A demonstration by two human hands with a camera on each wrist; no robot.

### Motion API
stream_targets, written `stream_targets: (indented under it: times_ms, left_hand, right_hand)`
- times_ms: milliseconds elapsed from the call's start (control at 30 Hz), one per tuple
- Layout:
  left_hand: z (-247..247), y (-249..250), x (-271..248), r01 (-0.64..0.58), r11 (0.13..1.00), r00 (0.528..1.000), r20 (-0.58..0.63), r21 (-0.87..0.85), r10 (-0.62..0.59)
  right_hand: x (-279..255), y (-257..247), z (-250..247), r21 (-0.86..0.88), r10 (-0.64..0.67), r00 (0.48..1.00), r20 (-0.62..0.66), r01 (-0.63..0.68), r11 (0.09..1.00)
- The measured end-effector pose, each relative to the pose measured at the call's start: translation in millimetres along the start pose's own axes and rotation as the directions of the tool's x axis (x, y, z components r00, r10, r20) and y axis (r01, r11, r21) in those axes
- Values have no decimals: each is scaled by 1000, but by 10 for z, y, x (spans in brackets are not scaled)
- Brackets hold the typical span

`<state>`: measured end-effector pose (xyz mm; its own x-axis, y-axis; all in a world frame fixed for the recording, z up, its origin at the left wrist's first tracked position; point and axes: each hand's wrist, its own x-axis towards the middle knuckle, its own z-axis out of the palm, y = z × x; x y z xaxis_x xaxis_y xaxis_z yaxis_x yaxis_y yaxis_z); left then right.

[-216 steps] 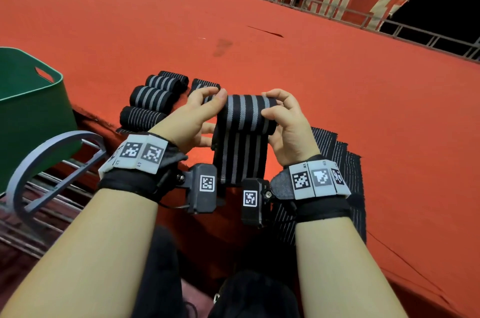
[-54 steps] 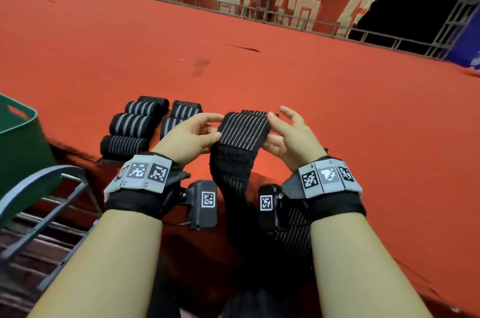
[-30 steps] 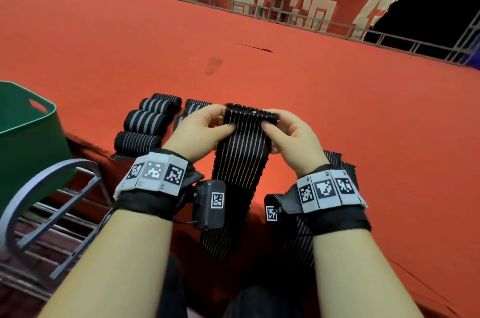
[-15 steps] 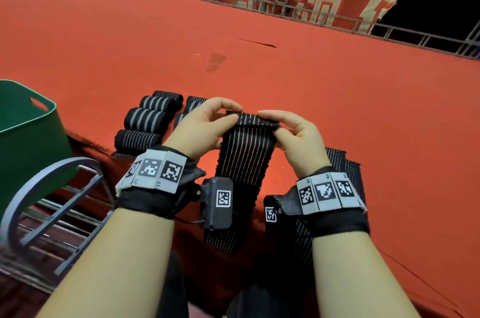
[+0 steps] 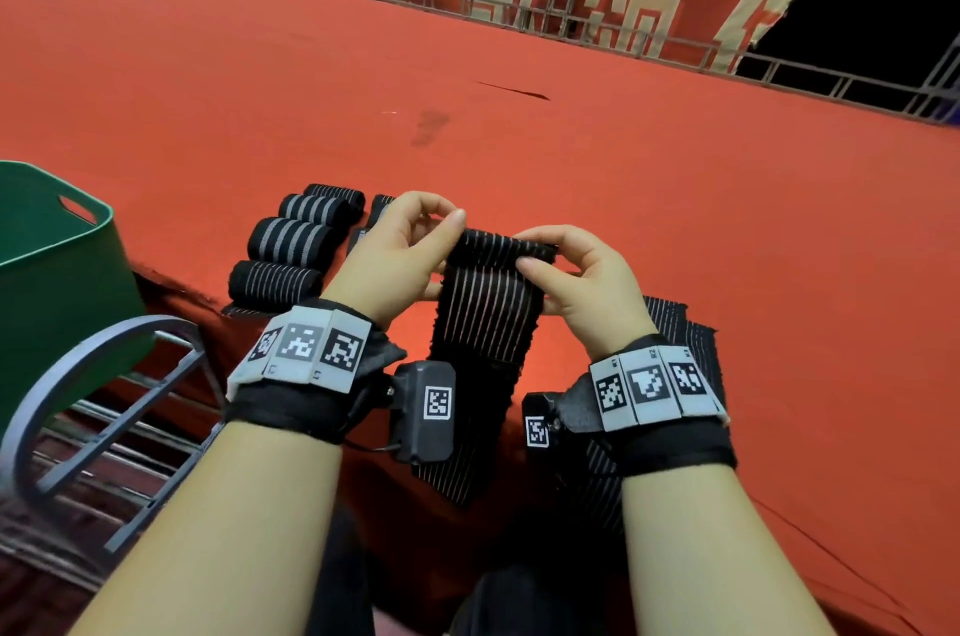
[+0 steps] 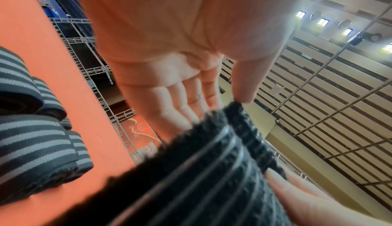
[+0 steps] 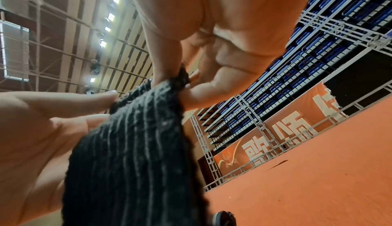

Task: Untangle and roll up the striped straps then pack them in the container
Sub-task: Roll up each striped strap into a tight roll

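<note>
A black strap with thin pale stripes point(image 5: 485, 313) hangs in front of me, its top end folded over. My left hand point(image 5: 400, 251) pinches the left corner of that fold, and my right hand point(image 5: 576, 272) pinches the right corner. In the left wrist view the strap point(image 6: 201, 176) sits under the thumb and fingers. The right wrist view shows the strap point(image 7: 135, 146) pinched between thumb and fingers. Several rolled striped straps point(image 5: 291, 240) lie in rows on the red surface, left of my hands. The green container point(image 5: 57, 272) stands at the far left.
More unrolled striped straps point(image 5: 675, 349) lie over the red edge under my right wrist. A grey metal frame point(image 5: 104, 401) stands below the container. The red carpeted surface point(image 5: 571, 142) stretches far ahead to a railing and a banner.
Over the last second both hands stayed on the strap's top end and turned it over into a small fold. About 1.8 s ago the fingers were looser on a twisted strap.
</note>
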<state>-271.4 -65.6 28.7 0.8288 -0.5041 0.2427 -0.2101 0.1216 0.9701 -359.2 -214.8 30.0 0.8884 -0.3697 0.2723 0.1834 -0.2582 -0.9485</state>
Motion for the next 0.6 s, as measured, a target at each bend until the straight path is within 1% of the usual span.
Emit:
stream_targets:
  times_ms: [67, 133, 233, 300, 367, 467, 533, 600]
  left_hand:
    - [-5, -1, 7, 71, 997, 997, 23, 2, -72]
    - [-15, -5, 5, 118, 993, 992, 46, -11, -117]
    - [-32, -18, 1, 109, 994, 992, 67, -1, -108]
    - [-49, -15, -2, 87, 995, 995, 54, -44, -84]
    - [-66, -16, 10, 55, 996, 998, 31, -70, -53]
    - [-88, -16, 7, 1, 1000, 1000, 9, -23, -1]
    - [-106, -27, 6, -30, 1000, 999, 11, 3, 30]
    - [-112, -34, -6, -67, 997, 998, 21, 36, 67]
  right_hand:
    - [6, 3, 16, -25, -28, 999, -24, 27, 999]
    - [20, 20, 37, -67, -52, 998, -40, 49, 997]
    - [0, 17, 66, -86, -66, 997, -34, 63, 994]
    - [-21, 9, 45, -19, -58, 998, 7, 58, 998]
    - [-40, -6, 20, 81, -15, 998, 64, 10, 997]
    - [-50, -38, 22, 185, 104, 990, 99, -121, 975]
    - [-52, -55, 39, 160, 171, 983, 74, -181, 971]
    - [-64, -49, 48, 132, 191, 979, 68, -199, 971]
